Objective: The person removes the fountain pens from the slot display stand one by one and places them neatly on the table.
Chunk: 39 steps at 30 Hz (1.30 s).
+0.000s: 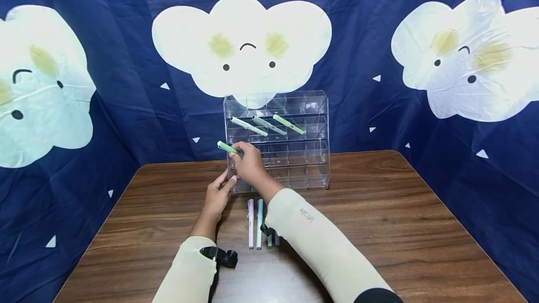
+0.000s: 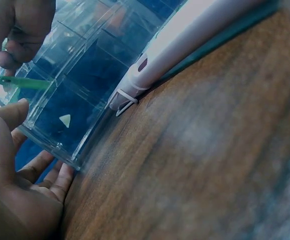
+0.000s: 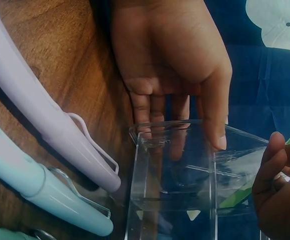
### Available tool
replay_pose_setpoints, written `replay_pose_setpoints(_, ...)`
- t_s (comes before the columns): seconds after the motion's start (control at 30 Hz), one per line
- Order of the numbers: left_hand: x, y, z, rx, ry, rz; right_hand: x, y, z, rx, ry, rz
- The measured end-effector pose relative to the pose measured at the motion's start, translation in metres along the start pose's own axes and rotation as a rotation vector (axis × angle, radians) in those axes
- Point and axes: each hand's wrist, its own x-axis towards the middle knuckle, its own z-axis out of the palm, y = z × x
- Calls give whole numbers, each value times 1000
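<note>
A clear plastic display rack (image 1: 317,177) with tiered compartments stands upright at the back of the table. My right hand (image 1: 249,162) pinches a green pen (image 1: 226,147), held at a slant before the rack's left end, in the second tier from the bottom. At the rack's lower left corner, my left hand (image 1: 216,198) grips the side, thumb in front and fingers behind, as the right wrist view shows. Higher up in the rack lie a pale mint pen (image 1: 248,126), a grey-green pen (image 1: 269,126) and a light green pen (image 1: 288,124), side by side.
In front of the rack, a lilac pen (image 1: 251,223) and a light blue pen (image 1: 259,223) lie on the wooden table (image 1: 379,209). Beside them a green pen (image 1: 270,241) and a purple pen (image 1: 277,239) are partly covered by the right sleeve. Dark blue cloth (image 1: 358,60) hangs behind.
</note>
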Motion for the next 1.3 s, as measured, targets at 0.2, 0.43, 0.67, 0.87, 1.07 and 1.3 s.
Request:
replay_pose_setpoints(0.2,0,2,0,-2,-8,0,1,-4,-3,67,-16,14)
replay_pose_setpoints(0.43,0,1,0,4,-4,-14,-1,-12,-7,-51,-10,-72)
replay_pose_setpoints(0.67,0,1,0,26,-5,-8,-2,-20,-13,-81,25,-189)
replay_pose_setpoints(0.87,0,2,-1,40,-17,-13,-6,-28,-21,-33,36,-260)
replay_pose_setpoints(1.07,2,1,-2,27,-15,-14,-16,-36,-36,130,-20,-336)
replay_pose_setpoints(1.3,2,-1,0,22,3,0,-33,-39,-56,280,-50,-461)
